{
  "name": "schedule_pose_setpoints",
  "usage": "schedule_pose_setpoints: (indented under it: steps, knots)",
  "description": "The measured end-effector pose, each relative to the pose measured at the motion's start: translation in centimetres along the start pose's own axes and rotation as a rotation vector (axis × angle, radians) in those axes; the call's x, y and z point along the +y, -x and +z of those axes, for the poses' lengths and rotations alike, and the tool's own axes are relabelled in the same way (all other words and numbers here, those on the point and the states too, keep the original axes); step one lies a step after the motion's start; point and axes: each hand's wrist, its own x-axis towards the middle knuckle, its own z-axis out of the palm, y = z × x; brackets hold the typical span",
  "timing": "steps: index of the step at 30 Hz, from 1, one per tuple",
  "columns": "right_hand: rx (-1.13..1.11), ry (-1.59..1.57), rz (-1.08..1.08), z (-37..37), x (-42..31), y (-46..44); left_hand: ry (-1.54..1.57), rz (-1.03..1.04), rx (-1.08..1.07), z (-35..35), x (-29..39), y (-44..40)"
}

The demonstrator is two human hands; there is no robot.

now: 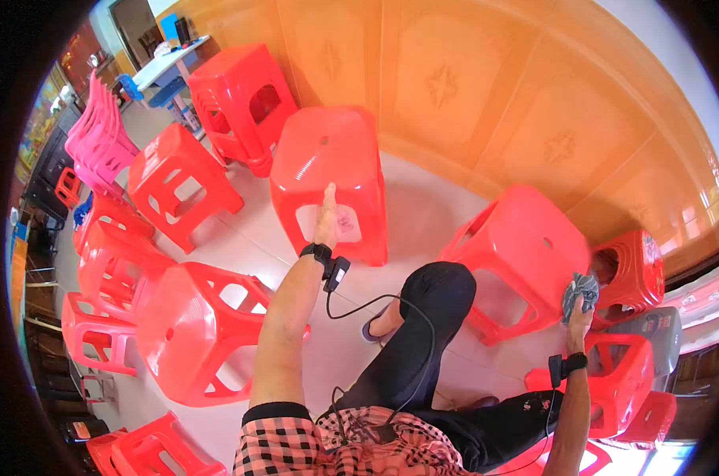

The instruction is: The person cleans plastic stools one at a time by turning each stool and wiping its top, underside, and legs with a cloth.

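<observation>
My left hand (327, 222) is at the near side of a red plastic stool (328, 143), thumb up against the seat's edge and the other fingers partly hidden at the side opening; it looks closed on the rim. A crumpled grey patterned cloth (578, 295) is bunched in my right hand (582, 317), closed around it. That hand is by the right edge of a second red stool (526, 250), and the cloth appears to touch its side. Both stools stand upright on the floor.
A stack of red stools (240, 95) stands by the wooden wall panel (455, 87). More red stools (177, 333) are at my left, one tipped on its side. Pink chairs (101, 135) are stacked farther back. Other stools (621, 373) and a grey box (653, 337) lie right.
</observation>
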Motion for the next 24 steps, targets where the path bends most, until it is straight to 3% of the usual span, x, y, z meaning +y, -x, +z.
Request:
schedule_pose_setpoints:
  steps: [2,6,7,8,10,12,14,17,18,19,22,24]
  knots:
    - [-0.005,-0.003,-0.018,0.0,0.3,0.0,0.051,0.013,-0.095,-0.1,-0.8,-1.0]
    - [0.008,0.142,0.046,-0.7,-2.2,1.1,0.333,0.103,-0.003,1.5,-1.3,-1.0]
    - [-0.069,-0.049,-0.06,-0.8,2.2,-1.3,0.37,0.14,-0.096,0.9,-1.3,-1.5]
    - [-0.052,-0.034,-0.053,-1.4,2.2,-1.1,0.408,0.177,-0.19,0.5,-1.4,-1.9]
    - [0.165,0.253,0.014,-0.4,1.3,-0.6,0.439,0.151,-0.225,0.0,-1.4,-2.4]
    - [0.226,0.328,0.021,0.0,-2.2,1.3,0.464,0.135,-0.251,0.4,-1.0,-1.5]
    - [0.096,0.154,0.103,-0.1,-3.7,1.8,0.411,0.232,-0.213,0.7,-0.5,0.6]
    - [0.092,0.178,0.108,-0.3,-3.5,1.6,0.398,0.185,-0.219,-0.9,-1.4,2.7]
    - [0.066,0.19,0.119,-0.4,-2.8,1.4,0.384,0.176,-0.192,-1.4,-1.4,4.2]
    - [0.005,-0.159,-0.16,-0.9,7.5,-3.0,0.378,0.171,-0.195,-1.8,-1.6,5.8]
    - [-0.008,-0.103,0.048,-1.2,10.2,-5.1,0.364,0.189,-0.134,-3.9,-3.1,9.1]
    - [0.04,0.092,0.102,-0.7,1.5,-0.6,0.342,0.169,-0.11,-6.6,-4.9,9.5]
